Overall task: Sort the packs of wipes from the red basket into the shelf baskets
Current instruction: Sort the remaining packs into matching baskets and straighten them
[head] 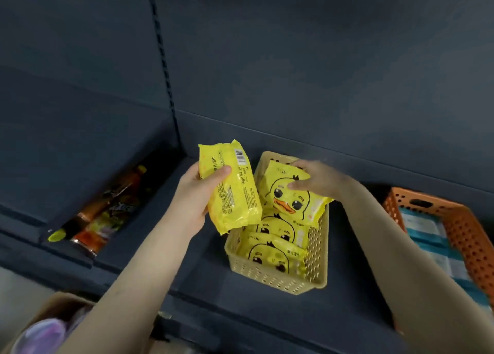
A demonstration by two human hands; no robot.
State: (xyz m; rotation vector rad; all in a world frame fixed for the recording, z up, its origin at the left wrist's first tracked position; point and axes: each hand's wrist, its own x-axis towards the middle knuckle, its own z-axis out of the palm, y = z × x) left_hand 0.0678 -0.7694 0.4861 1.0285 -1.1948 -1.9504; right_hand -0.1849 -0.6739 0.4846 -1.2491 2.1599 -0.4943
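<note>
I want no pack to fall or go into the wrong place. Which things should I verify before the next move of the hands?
1. Left hand grips its pack firmly: ok.
2. This pack matches those in the basket: cannot tell, its back faces us.
3. Right hand is off the duck pack: not ok, fingers hold it.
4. Duck pack lies flat inside: not ok, tilted, corner over the rim.
5. Basket stands on the shelf: ok.

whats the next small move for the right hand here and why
Probably lower the right hand and release its yellow duck-face pack, which tilts over the beige perforated plastic basket above two matching packs; the left hand holds a second yellow pack waiting.
</note>
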